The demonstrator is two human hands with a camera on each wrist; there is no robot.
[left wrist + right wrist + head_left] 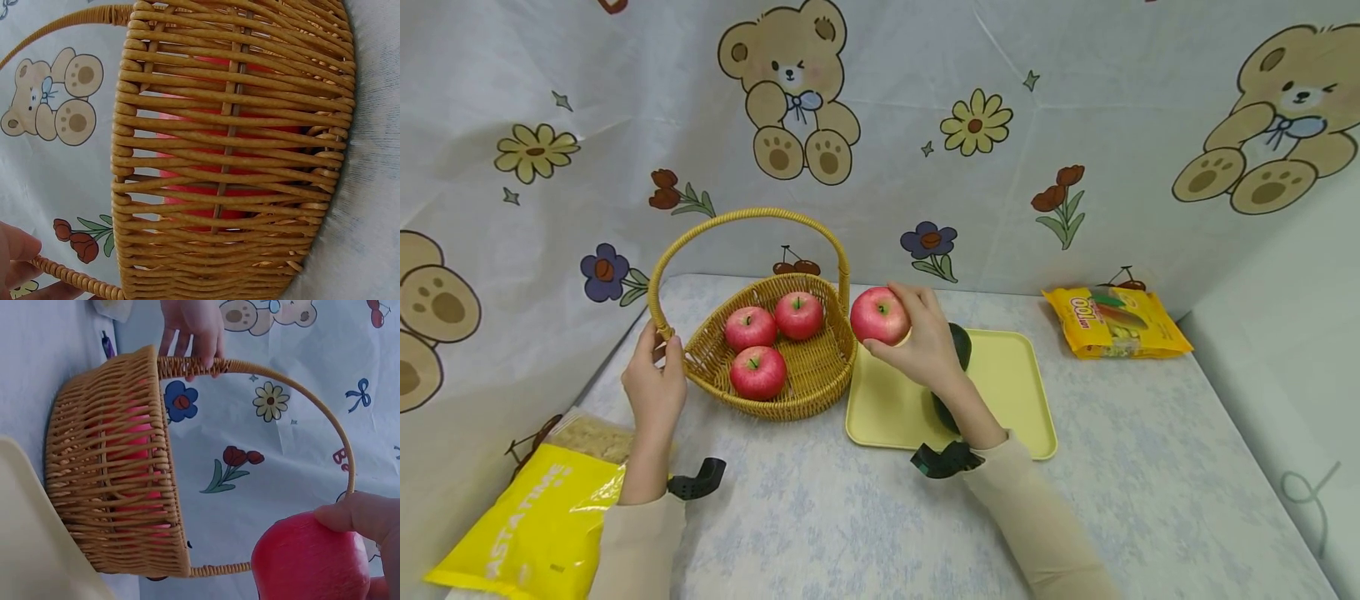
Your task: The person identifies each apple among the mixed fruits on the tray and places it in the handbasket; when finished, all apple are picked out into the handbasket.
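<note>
My right hand [922, 340] grips a red apple [880, 316] in the air just past the right rim of a wicker basket [808, 408]. In the right wrist view the thumb presses on that apple [310, 559]. With its fingers round the lower left end of the basket's handle [658, 292], my left hand [657, 377] holds the basket. Three red apples [758, 372] lie inside. Through the weave in the left wrist view, red apple skin [206, 131] shows. A yellow tray [1011, 392] stands right of the basket, with dark green items [959, 343] on it, partly hidden by my right arm.
A yellow pasta bag [542, 508] lies at the front left, beside my left forearm. At the back right lies a yellow snack packet [1116, 322]. A patterned cloth [880, 167] hangs behind the table [805, 508].
</note>
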